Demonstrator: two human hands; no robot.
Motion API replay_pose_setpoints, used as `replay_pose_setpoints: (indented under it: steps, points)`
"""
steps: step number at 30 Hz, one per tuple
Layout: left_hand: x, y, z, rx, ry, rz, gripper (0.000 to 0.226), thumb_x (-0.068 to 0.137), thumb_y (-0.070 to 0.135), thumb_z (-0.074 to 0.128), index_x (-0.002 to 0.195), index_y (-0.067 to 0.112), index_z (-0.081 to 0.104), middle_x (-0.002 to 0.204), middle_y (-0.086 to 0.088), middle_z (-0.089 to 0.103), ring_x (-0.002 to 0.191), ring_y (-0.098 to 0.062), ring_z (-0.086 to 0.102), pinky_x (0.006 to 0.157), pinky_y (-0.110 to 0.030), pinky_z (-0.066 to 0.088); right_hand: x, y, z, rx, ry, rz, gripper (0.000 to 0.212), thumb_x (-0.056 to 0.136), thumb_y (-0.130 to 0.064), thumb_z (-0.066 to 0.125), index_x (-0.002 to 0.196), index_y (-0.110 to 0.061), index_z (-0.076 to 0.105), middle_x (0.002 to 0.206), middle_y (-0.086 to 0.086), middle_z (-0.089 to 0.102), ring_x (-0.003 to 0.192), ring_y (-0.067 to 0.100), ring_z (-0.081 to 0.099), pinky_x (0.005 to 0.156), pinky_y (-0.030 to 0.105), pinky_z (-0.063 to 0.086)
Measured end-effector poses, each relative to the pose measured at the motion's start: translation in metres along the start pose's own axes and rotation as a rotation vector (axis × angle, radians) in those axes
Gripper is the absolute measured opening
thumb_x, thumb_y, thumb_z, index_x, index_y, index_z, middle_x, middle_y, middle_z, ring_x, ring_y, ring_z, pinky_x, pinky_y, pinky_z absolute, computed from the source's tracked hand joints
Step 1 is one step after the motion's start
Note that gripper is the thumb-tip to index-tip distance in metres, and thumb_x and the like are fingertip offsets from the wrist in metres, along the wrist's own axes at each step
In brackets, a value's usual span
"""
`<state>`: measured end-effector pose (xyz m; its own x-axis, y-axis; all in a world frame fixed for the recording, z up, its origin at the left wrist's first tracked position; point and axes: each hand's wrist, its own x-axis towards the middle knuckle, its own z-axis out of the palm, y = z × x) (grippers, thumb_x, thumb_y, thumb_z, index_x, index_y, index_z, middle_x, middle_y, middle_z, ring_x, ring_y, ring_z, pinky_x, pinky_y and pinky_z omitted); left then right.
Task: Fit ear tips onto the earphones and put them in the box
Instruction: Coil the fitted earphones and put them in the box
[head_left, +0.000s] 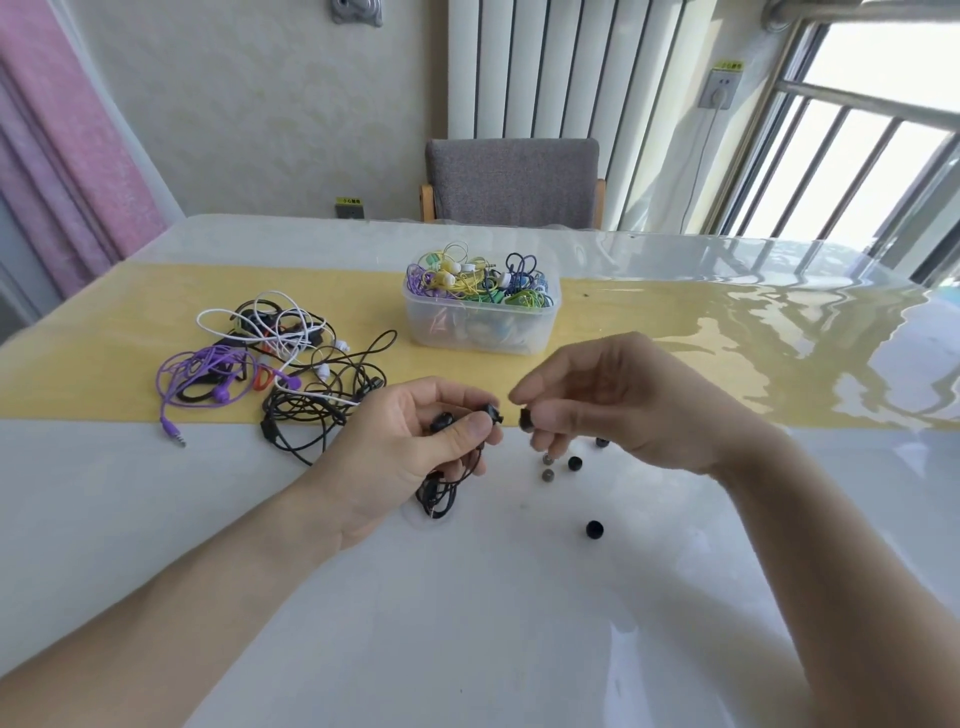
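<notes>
My left hand (415, 441) grips a black earphone (491, 413) above the white table, the bud sticking out past my thumb toward the right. Its coiled cable (436, 493) hangs below my palm. My right hand (613, 400) pinches a black ear tip (525, 419) a short gap right of the bud, not touching it. Several loose ear tips lie on the table under my right hand, among them a black one (574, 463), a grey one (547, 474) and a larger black one (594, 529). The clear plastic box (480, 325) stands behind, filled with coloured earphones.
A tangled pile of purple, white and black earphones (270, 364) lies left on the yellow table runner (104, 364). A grey chair (511, 182) stands behind the table's far edge. A window with bars is at the right.
</notes>
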<state>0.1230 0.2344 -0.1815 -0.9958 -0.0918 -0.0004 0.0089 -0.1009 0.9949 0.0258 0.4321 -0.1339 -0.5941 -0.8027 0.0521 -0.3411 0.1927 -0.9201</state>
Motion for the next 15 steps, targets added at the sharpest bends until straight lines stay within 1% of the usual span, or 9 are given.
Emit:
replay_pose_setpoints:
  steps: [2, 4, 6, 8, 11, 15]
  points:
    - [0.0, 0.001, 0.001, -0.017, 0.009, 0.019, 0.034, 0.073, 0.017, 0.068, 0.104, 0.004, 0.066, 0.082, -0.009, 0.072, 0.065, -0.021, 0.064, 0.06, -0.024, 0.049, 0.005, 0.004, 0.01, 0.077, 0.044, -0.049, 0.013, 0.084, -0.009, 0.071, 0.095, -0.002, 0.071, 0.076, 0.013, 0.074, 0.066, 0.019, 0.069, 0.066, 0.024, 0.055]
    - [-0.001, 0.002, 0.0, -0.052, 0.023, 0.023, 0.034, 0.071, 0.017, 0.069, 0.103, 0.005, 0.066, 0.084, -0.011, 0.074, 0.066, -0.023, 0.066, 0.064, -0.025, 0.052, 0.008, 0.008, 0.016, 0.076, 0.081, -0.088, 0.005, 0.087, -0.003, 0.069, 0.092, -0.003, 0.071, 0.073, 0.003, 0.074, 0.064, 0.014, 0.068, 0.065, 0.022, 0.055]
    - [-0.001, 0.002, -0.002, -0.08, 0.033, 0.02, 0.032, 0.07, 0.019, 0.07, 0.099, 0.006, 0.067, 0.086, -0.014, 0.074, 0.066, -0.023, 0.067, 0.066, -0.026, 0.054, 0.009, 0.011, 0.019, 0.066, 0.096, -0.104, 0.004, 0.089, -0.002, 0.068, 0.091, -0.004, 0.071, 0.073, -0.001, 0.074, 0.065, 0.012, 0.068, 0.065, 0.022, 0.054]
    - [-0.002, 0.003, -0.002, -0.099, 0.04, 0.017, 0.029, 0.07, 0.018, 0.07, 0.096, 0.007, 0.067, 0.084, -0.014, 0.073, 0.064, -0.021, 0.067, 0.065, -0.025, 0.054, 0.01, 0.013, 0.02, 0.08, 0.092, -0.115, 0.004, 0.09, -0.003, 0.068, 0.091, -0.003, 0.072, 0.077, 0.003, 0.075, 0.068, 0.014, 0.068, 0.068, 0.026, 0.056]
    - [-0.002, 0.003, 0.0, -0.129, 0.04, 0.017, 0.026, 0.071, 0.016, 0.068, 0.095, 0.005, 0.066, 0.078, -0.012, 0.071, 0.062, -0.02, 0.064, 0.063, -0.026, 0.052, 0.012, 0.015, 0.023, 0.095, 0.093, -0.137, 0.007, 0.091, -0.005, 0.067, 0.093, -0.001, 0.072, 0.085, 0.013, 0.076, 0.072, 0.019, 0.068, 0.071, 0.032, 0.058]
    - [-0.002, 0.005, 0.002, -0.208, 0.04, -0.016, 0.022, 0.073, 0.012, 0.066, 0.094, 0.004, 0.064, 0.073, -0.01, 0.068, 0.058, -0.018, 0.06, 0.057, -0.023, 0.046, 0.014, 0.017, 0.025, 0.119, 0.111, -0.164, 0.012, 0.09, -0.006, 0.067, 0.094, 0.004, 0.072, 0.085, 0.015, 0.076, 0.072, 0.021, 0.068, 0.071, 0.031, 0.056]
